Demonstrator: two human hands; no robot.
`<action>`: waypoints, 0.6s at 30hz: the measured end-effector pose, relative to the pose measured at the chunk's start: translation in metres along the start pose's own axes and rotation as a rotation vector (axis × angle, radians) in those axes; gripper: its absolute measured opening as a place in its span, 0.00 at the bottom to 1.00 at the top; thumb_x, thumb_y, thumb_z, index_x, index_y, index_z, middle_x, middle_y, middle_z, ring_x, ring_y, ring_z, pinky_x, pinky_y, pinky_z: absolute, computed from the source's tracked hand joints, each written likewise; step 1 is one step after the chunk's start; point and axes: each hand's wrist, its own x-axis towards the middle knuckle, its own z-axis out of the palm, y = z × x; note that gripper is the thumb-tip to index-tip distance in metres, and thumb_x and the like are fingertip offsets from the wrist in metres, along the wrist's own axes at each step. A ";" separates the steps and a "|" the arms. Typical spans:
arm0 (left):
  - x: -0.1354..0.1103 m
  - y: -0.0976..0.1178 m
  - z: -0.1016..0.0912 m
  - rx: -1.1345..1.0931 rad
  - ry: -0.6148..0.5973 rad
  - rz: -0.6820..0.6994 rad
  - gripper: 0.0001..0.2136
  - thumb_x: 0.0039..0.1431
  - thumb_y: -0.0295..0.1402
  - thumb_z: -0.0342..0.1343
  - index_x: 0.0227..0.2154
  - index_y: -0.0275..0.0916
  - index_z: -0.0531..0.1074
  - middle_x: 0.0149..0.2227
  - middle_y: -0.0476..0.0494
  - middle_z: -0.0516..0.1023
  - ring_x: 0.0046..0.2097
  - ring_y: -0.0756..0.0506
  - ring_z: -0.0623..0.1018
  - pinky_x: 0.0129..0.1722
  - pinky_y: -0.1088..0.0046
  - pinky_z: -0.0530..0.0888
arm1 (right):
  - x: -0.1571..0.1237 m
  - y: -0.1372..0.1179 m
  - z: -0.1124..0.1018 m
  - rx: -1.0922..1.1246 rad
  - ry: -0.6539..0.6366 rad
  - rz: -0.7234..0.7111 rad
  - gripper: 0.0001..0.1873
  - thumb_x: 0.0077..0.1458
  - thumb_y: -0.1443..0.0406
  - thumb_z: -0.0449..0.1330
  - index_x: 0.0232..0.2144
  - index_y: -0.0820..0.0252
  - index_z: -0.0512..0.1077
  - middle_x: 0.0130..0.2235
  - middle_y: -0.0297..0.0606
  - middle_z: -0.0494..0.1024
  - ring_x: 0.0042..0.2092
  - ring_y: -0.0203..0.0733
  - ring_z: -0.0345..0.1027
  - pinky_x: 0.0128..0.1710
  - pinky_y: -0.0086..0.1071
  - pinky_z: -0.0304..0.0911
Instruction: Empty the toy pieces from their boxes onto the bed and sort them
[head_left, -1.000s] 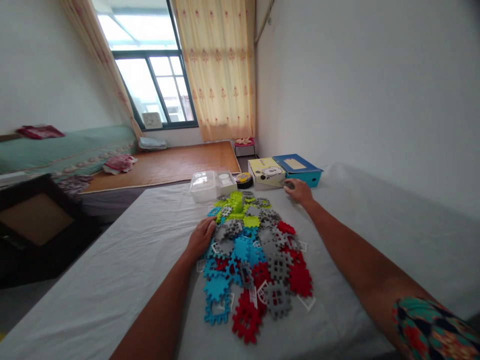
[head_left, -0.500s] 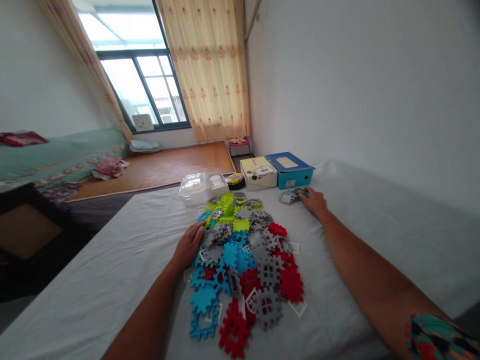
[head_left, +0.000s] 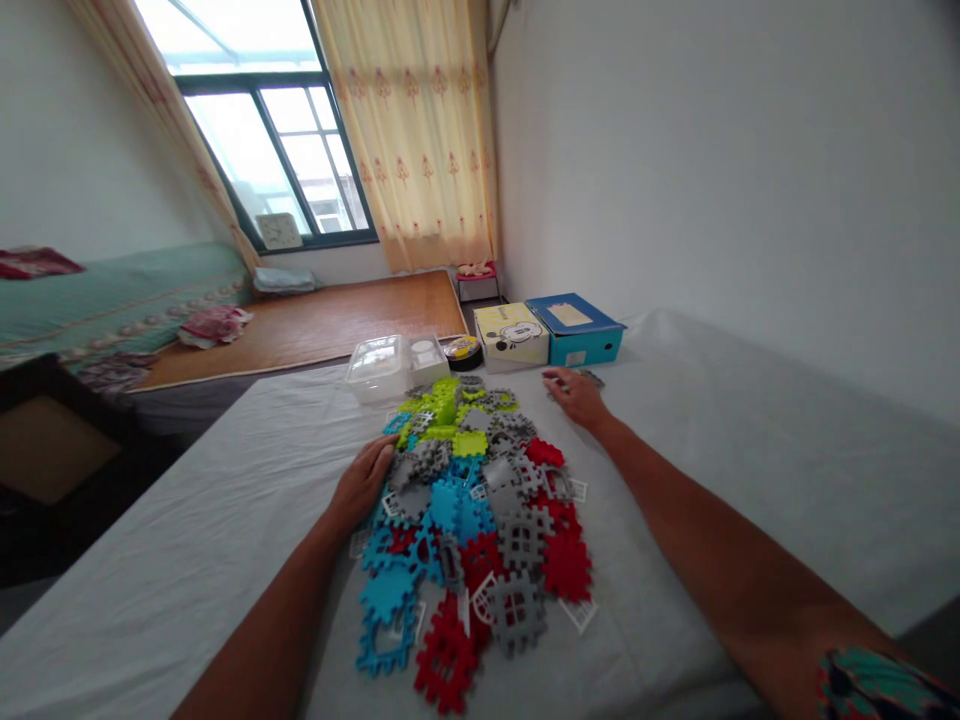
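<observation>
A long pile of interlocking plastic building pieces with notched edges lies on the pale cloth: lime-green pieces [head_left: 471, 443] at the far end, blue ones [head_left: 390, 592] at left, red ones [head_left: 568, 565] at right, and grey ones [head_left: 517, 612] in between. My left hand [head_left: 364, 483] rests flat against the pile's left edge, fingers stretched out, beside grey and blue pieces. Past the pile's far right side, my right hand [head_left: 579, 399] is over a small group of grey pieces [head_left: 594, 378], mostly hiding them. Its fingers reach left, apart from the pile, and no piece shows in its grasp.
Along the far edge stand a clear plastic box [head_left: 377, 368], a small white box [head_left: 428, 360], a round black-and-yellow tin [head_left: 463, 352], a yellow cartoon box [head_left: 511, 337] and a blue box [head_left: 585, 345]. White lattice pieces [head_left: 579, 614] lie around the pile. A wall rises at right.
My right hand has moved left, from the right side of the small grey group to over it. My left hand stays by the pile. The view has shifted slightly.
</observation>
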 end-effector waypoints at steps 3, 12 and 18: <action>0.001 -0.001 0.000 -0.001 -0.006 -0.003 0.26 0.63 0.50 0.39 0.52 0.38 0.70 0.55 0.40 0.73 0.58 0.41 0.70 0.62 0.58 0.63 | -0.007 -0.034 0.018 0.075 -0.156 -0.113 0.18 0.61 0.61 0.53 0.50 0.61 0.72 0.50 0.46 0.77 0.48 0.46 0.70 0.53 0.41 0.61; -0.002 0.005 -0.001 -0.026 0.003 -0.004 0.27 0.63 0.50 0.39 0.52 0.37 0.71 0.55 0.39 0.73 0.58 0.41 0.70 0.62 0.59 0.63 | -0.018 -0.047 0.021 0.350 -0.391 -0.134 0.18 0.59 0.57 0.57 0.48 0.54 0.75 0.49 0.40 0.78 0.50 0.47 0.71 0.52 0.41 0.63; -0.001 0.007 -0.002 -0.066 0.007 -0.032 0.27 0.64 0.51 0.38 0.51 0.38 0.71 0.55 0.40 0.73 0.58 0.42 0.70 0.62 0.59 0.62 | -0.020 -0.050 0.031 0.388 -0.285 -0.074 0.16 0.60 0.58 0.54 0.45 0.53 0.76 0.46 0.37 0.80 0.48 0.45 0.72 0.51 0.40 0.64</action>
